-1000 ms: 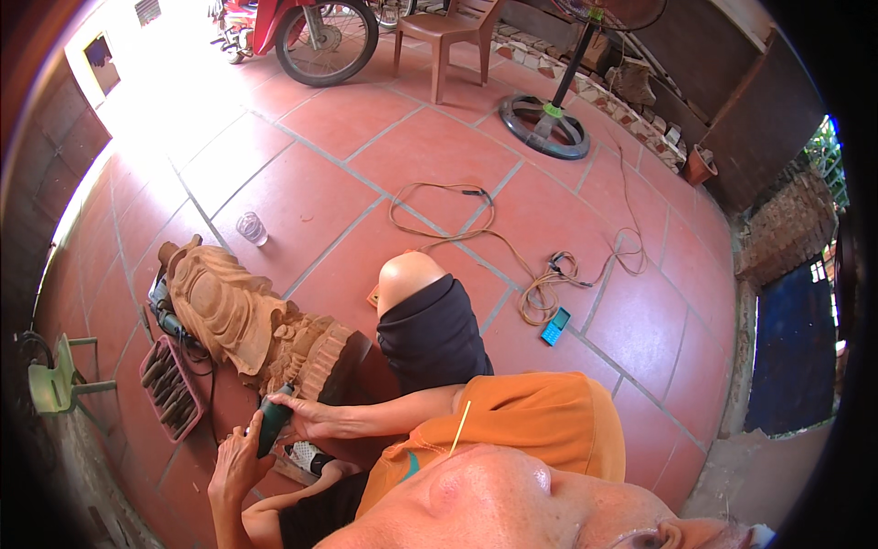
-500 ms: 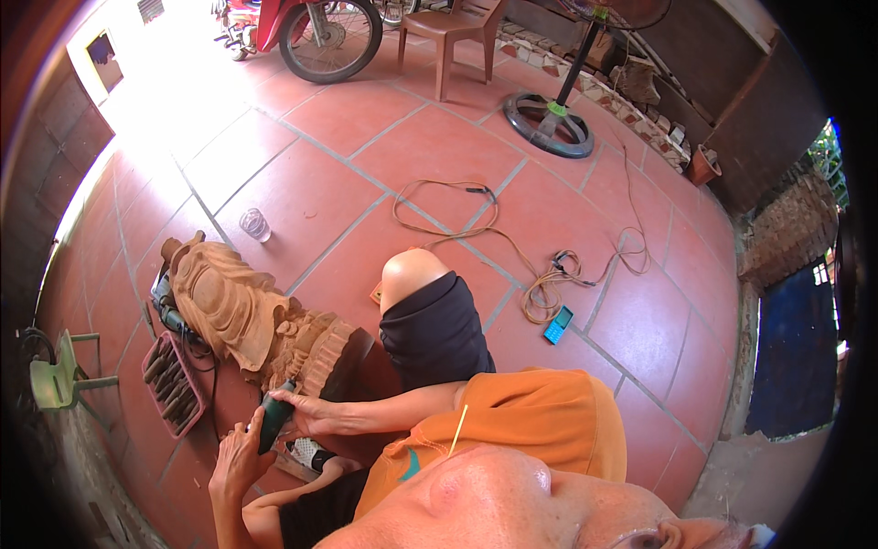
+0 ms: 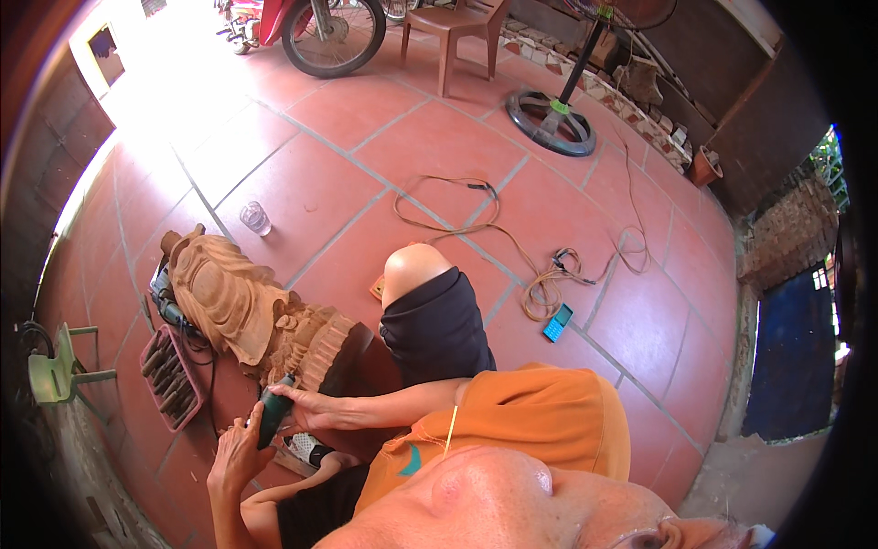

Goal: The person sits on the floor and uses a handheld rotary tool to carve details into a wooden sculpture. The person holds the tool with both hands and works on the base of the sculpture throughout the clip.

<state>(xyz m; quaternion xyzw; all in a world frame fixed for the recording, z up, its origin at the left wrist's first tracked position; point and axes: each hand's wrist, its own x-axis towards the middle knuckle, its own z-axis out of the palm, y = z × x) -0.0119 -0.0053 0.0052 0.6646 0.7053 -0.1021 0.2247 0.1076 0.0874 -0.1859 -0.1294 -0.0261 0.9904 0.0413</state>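
A carved wooden statue [image 3: 215, 284] with draped folds lies on its back on the tiles to my left, its ridged base [image 3: 315, 352] toward me. Both of my hands hold a dark green die grinder [image 3: 272, 419], whose tip meets the carving near the base; the exact contact is too small to make out. My left hand [image 3: 236, 450] wraps the rear of the tool's body. Closer to the tip, my right hand [image 3: 311, 409] grips its front end, the forearm crossing in front of my orange shirt.
Left of the statue sit a pink basket [image 3: 194, 410] of dark carving tools, a teal power tool [image 3: 167, 306] and a green stool [image 3: 57, 373]. A glass [image 3: 255, 219] stands beyond. A cable [image 3: 498, 220] and blue phone [image 3: 557, 323] lie right of my knee [image 3: 416, 272]. A fan base [image 3: 551, 123] stands farther off.
Both hands stay on the die grinder at the statue's base, with only a very small shift. The whole view has moved slightly.
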